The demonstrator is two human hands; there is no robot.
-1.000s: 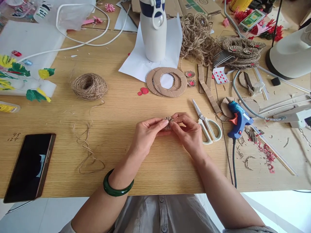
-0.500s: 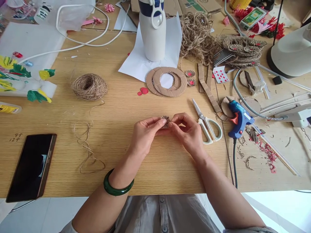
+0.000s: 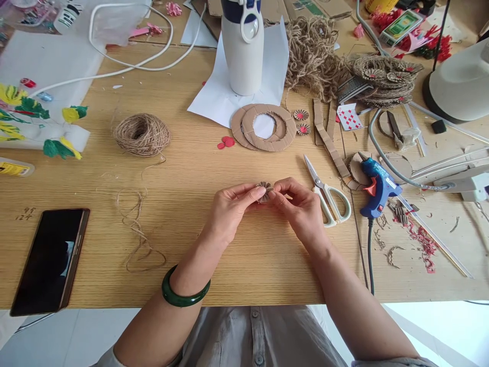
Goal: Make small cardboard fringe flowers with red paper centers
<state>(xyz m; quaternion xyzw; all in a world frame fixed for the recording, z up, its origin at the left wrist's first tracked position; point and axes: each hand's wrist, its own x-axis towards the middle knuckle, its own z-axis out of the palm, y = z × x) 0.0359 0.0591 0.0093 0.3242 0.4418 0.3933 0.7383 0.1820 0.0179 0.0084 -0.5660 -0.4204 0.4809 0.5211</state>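
Right hand [image 3: 300, 210] eased inward, pinching with left hand [image 3: 231, 211], cardboard rosette [image 3: 264, 189] upright on edge

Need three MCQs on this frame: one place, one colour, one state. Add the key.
1. Where is the blue hot glue gun relative to the white-handled scissors?
A. To their right in the head view
B. To their left, beside the ball of jute twine
C. On the white paper sheet

2. What colour is the bangle on the left wrist?
A. Red
B. Green
C. White

3. What state is the small pleated cardboard rosette in?
A. Lying alone on the tabletop
B. Set inside the cardboard ring
C. Pinched between the left hand and right hand

Key:
1 A: the gun lies right of the scissors' handles.
2 B: the bangle shows deep green.
3 C: fingertips of both hands meet on it.
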